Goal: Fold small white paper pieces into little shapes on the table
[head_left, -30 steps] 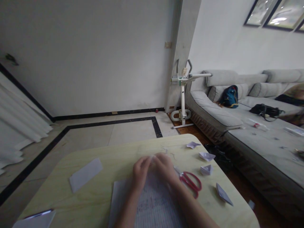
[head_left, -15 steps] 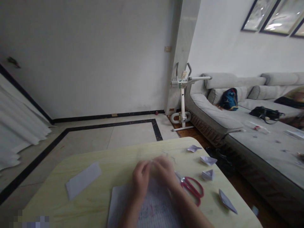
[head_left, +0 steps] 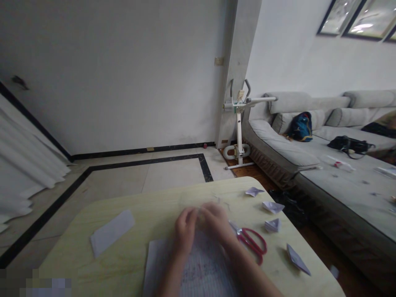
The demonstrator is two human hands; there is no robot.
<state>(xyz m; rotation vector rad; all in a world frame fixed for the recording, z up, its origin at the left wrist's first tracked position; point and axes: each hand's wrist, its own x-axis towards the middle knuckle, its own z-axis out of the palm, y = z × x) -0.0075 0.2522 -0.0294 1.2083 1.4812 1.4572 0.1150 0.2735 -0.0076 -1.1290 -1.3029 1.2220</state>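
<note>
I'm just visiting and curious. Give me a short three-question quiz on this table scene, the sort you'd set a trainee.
1. True or false: both hands are together at the far edge of the lined sheet.
2. Which lies just beside the right hand? A) red scissors B) the folded strip C) the blue backpack
3. How many small folded paper pieces lie on the table's right side?

Key: 1. True: the left hand meets the right there. 2. A. 3. Four.
</note>
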